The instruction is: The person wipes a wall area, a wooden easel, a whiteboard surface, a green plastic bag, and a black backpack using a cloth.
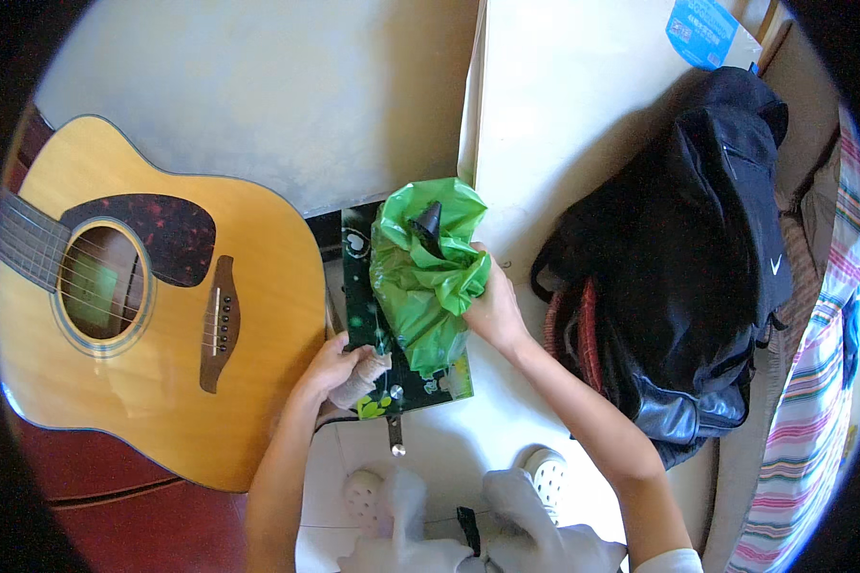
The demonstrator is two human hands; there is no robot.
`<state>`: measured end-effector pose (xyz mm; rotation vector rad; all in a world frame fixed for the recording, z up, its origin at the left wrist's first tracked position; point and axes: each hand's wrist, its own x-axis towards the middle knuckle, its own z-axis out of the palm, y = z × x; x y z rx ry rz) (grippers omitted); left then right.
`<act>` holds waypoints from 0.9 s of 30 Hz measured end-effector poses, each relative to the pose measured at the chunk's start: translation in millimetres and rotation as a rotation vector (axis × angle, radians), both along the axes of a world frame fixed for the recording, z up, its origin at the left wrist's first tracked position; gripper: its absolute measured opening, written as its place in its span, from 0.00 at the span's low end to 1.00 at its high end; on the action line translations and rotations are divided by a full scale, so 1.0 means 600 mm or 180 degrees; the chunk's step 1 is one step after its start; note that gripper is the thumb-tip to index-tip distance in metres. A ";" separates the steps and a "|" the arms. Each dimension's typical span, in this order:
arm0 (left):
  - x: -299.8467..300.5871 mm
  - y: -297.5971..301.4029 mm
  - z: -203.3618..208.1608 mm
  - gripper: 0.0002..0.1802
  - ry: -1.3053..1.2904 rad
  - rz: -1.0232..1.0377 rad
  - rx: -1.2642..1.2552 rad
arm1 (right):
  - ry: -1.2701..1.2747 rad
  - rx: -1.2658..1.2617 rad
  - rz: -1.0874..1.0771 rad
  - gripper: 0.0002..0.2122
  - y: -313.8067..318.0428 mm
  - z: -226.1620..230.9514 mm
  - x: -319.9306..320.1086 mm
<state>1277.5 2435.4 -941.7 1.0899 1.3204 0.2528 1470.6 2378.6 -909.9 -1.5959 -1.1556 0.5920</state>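
My right hand [495,307] is closed round the side of a crumpled green plastic bag [420,320]. A black pointed piece [428,223] sticks up among the bag's folds; the rest of it is hidden. My left hand [334,367] pinches a rolled, beige-grey cloth bundle [364,379], lower left of the bag. Beneath both lies a dark, flat-sided item [357,291] printed with green leaves and a white heart; the bag covers much of it. From its near edge hangs a short black strap [396,432] with metal snaps.
An acoustic guitar [277,315] lies at the left on a dark red surface [115,506], close to my left forearm. To the right stands a black backpack [669,258], with striped fabric [812,420] beyond it. My light-coloured clogs [546,477] are on the tiled floor below.
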 end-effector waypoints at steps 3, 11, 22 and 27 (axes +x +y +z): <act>-0.008 -0.005 -0.022 0.06 -0.0593 -0.0375 0.0456 | -0.0011 0.0136 0.0029 0.13 0.008 0.018 0.005; -0.017 -0.008 -0.034 0.07 -0.0649 -0.0250 0.0206 | -0.0016 0.0209 0.0131 0.19 0.023 -0.001 -0.005; -0.003 -0.020 -0.033 0.07 -0.0519 0.0084 0.0199 | -0.1421 -0.1348 0.0144 0.32 0.035 -0.003 0.003; -0.022 -0.008 -0.081 0.10 -0.0353 -0.0506 0.1416 | -0.1524 -0.1288 -0.0205 0.31 0.020 0.039 0.007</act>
